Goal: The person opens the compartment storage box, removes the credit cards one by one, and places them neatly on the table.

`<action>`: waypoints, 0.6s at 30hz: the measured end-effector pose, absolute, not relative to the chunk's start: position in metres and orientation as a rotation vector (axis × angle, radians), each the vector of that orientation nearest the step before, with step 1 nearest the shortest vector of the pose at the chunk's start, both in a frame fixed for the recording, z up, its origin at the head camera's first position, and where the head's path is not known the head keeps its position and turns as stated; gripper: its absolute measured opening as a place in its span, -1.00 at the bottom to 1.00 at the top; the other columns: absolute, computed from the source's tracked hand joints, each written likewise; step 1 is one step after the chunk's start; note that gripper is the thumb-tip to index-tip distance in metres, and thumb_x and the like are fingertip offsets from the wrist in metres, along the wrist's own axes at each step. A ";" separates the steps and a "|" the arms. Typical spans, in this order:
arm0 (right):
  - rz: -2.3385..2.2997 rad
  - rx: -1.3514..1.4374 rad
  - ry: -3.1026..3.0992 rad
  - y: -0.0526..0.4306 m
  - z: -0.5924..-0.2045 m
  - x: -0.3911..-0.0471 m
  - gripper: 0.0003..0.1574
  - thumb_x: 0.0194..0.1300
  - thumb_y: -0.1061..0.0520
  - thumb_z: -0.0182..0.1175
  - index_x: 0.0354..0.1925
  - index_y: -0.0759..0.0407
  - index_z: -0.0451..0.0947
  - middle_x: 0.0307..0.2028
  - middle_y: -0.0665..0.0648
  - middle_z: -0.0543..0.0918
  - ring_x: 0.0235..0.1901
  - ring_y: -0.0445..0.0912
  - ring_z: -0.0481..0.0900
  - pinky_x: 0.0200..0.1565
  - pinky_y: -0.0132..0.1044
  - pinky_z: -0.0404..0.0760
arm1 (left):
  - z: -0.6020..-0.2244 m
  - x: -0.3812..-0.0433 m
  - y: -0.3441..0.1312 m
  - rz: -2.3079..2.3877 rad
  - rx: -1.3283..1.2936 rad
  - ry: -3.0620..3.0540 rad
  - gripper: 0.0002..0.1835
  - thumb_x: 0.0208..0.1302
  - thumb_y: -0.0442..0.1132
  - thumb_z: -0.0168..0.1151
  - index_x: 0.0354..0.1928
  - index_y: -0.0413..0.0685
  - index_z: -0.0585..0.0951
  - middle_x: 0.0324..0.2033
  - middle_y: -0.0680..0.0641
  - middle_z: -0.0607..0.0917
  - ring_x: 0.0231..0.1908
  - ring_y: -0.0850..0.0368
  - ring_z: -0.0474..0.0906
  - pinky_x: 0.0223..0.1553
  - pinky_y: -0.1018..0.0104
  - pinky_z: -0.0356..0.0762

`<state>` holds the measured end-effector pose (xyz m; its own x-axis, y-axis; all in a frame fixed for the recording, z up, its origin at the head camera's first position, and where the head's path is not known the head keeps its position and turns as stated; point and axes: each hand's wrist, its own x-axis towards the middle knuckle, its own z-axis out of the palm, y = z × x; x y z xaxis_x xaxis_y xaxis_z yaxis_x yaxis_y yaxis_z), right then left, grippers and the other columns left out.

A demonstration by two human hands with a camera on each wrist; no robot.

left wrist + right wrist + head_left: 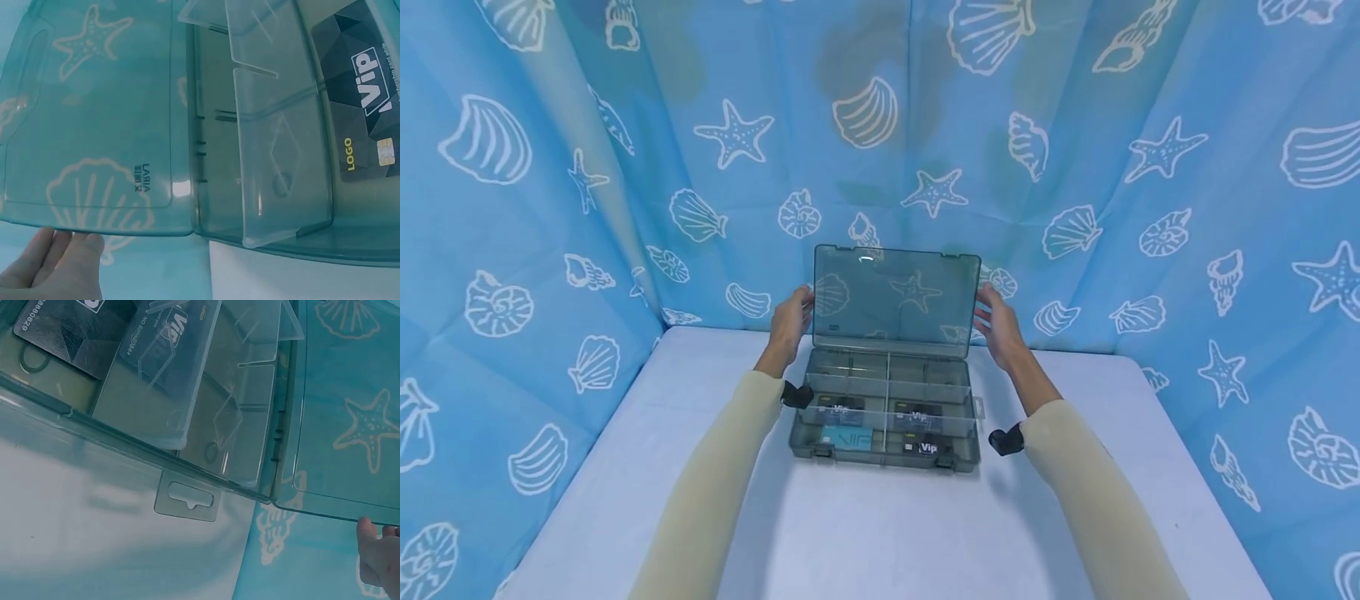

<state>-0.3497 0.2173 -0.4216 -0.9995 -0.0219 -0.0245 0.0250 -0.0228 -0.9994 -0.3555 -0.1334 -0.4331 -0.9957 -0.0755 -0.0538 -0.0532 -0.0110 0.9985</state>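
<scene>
Sleeves: pale left sleeve [715,483] and right sleeve [1097,492], nearest, a small black device [1006,440] at each cuff
Table: white table [880,533], bare cloth or surface showing on the near side of the box
Box: clear grey-green divided box [867,457], flat in the middle of the table, its two latches on the near wall
Near row: teal card [847,437] in the left compartment, black Vip card [927,447] in the right
Middle row: a dark card [841,409] on the left and another dark card [917,413] on the right, seen past clear dividers
Hang tab: slotted tab [187,499] sticking out from the box's right side
Left grip: left hand [788,323] loosely open, fingertips touching the lid's left edge
Right grip: right hand [1000,327] loosely open, fingertips at the lid's right edge, hand otherwise clear
Lid: see-through lid [895,296], raised at the box's far side, tilted up on its hinge between both hands
Curtain: blue curtain [820,50] with white shells and starfish, behind everything
</scene>
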 end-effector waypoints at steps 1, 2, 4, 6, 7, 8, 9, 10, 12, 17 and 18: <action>-2.214 0.006 2.178 0.218 -0.422 -0.349 -0.02 0.48 -0.37 -0.24 0.52 0.25 -0.14 0.49 0.23 -0.03 0.45 0.16 -0.05 0.42 -0.04 0.03 | -0.434 -0.355 -0.134 -2.225 0.128 -2.204 -0.28 0.46 0.22 -0.19 0.40 -0.20 0.29 0.39 -0.13 0.31 0.39 0.02 0.20 0.36 0.23 0.16; -2.205 0.010 2.183 0.218 -0.423 -0.349 -0.04 0.49 -0.35 -0.24 0.52 0.24 -0.15 0.49 0.23 -0.02 0.45 0.16 -0.05 0.41 -0.03 0.03 | -0.434 -0.354 -0.135 -2.230 0.116 -2.218 -0.27 0.46 0.22 -0.21 0.42 -0.18 0.27 0.40 -0.11 0.29 0.40 0.02 0.19 0.37 0.22 0.14; -2.173 0.010 2.214 0.219 -0.424 -0.346 -0.10 0.52 -0.28 -0.23 0.51 0.27 -0.11 0.48 0.26 0.02 0.44 0.17 -0.02 0.40 -0.01 0.07 | -0.436 -0.351 -0.139 -2.230 0.100 -2.251 -0.27 0.47 0.22 -0.23 0.43 -0.18 0.24 0.41 -0.12 0.28 0.40 0.01 0.19 0.37 0.18 0.14; -2.123 -0.008 2.265 0.220 -0.425 -0.341 -0.18 0.54 -0.19 -0.19 0.47 0.34 0.00 0.43 0.33 0.13 0.40 0.21 0.09 0.37 0.01 0.17 | -0.438 -0.347 -0.144 -2.200 0.102 -2.311 -0.27 0.49 0.21 -0.26 0.42 -0.21 0.25 0.38 -0.17 0.31 0.37 -0.04 0.23 0.36 0.11 0.18; -2.085 -0.022 2.296 0.220 -0.425 -0.338 -0.22 0.55 -0.15 -0.15 0.43 0.38 0.08 0.38 0.37 0.21 0.36 0.22 0.18 0.34 0.01 0.23 | -0.439 -0.345 -0.147 -2.185 0.114 -2.338 -0.29 0.50 0.19 -0.26 0.40 -0.24 0.28 0.36 -0.20 0.34 0.34 -0.07 0.27 0.33 0.07 0.23; -2.044 -0.041 2.313 0.220 -0.426 -0.335 -0.27 0.55 -0.10 -0.13 0.39 0.42 0.15 0.33 0.40 0.29 0.32 0.23 0.26 0.30 0.02 0.30 | -0.441 -0.344 -0.151 -2.165 0.126 -2.370 -0.31 0.51 0.15 -0.26 0.37 -0.28 0.30 0.33 -0.24 0.37 0.31 -0.10 0.31 0.30 0.04 0.28; -1.999 -0.066 2.321 0.220 -0.428 -0.332 -0.31 0.55 -0.06 -0.10 0.35 0.45 0.21 0.26 0.42 0.37 0.26 0.25 0.34 0.26 0.02 0.36 | -0.442 -0.341 -0.154 -2.135 0.142 -2.411 -0.34 0.51 0.12 -0.26 0.33 -0.30 0.33 0.29 -0.27 0.40 0.27 -0.13 0.35 0.27 0.02 0.33; -1.941 -0.087 2.330 0.219 -0.430 -0.329 -0.36 0.55 -0.03 -0.08 0.30 0.46 0.27 0.20 0.44 0.43 0.20 0.25 0.42 0.22 0.03 0.42 | -0.444 -0.339 -0.157 -2.102 0.156 -2.461 -0.37 0.52 0.08 -0.25 0.31 -0.32 0.35 0.25 -0.29 0.43 0.23 -0.16 0.39 0.23 0.00 0.38; -1.827 -0.120 2.307 0.217 -0.434 -0.322 -0.43 0.53 0.03 -0.03 0.23 0.47 0.34 0.09 0.44 0.52 0.08 0.24 0.54 0.14 0.05 0.49 | -0.448 -0.334 -0.163 -2.039 0.188 -2.564 -0.44 0.53 0.00 -0.23 0.27 -0.34 0.38 0.20 -0.30 0.46 0.18 -0.18 0.44 0.16 0.01 0.45; -1.479 -0.170 2.306 0.204 -0.451 -0.304 -0.46 0.48 0.05 0.03 0.13 0.53 0.43 -0.11 0.38 0.65 -0.11 0.14 0.68 0.01 0.01 0.59 | -0.468 -0.319 -0.177 -1.943 0.290 -2.796 -0.54 0.52 -0.13 -0.15 0.24 -0.34 0.40 0.14 -0.29 0.50 0.11 -0.15 0.50 0.06 0.08 0.54; -1.411 -0.174 2.322 0.201 -0.453 -0.301 -0.45 0.47 0.04 0.03 0.11 0.53 0.44 -0.14 0.36 0.66 -0.13 0.12 0.68 -0.01 -0.02 0.61 | -0.472 -0.315 -0.179 -1.946 0.316 -2.824 -0.55 0.52 -0.15 -0.14 0.23 -0.35 0.41 0.12 -0.29 0.51 0.08 -0.14 0.51 0.04 0.09 0.56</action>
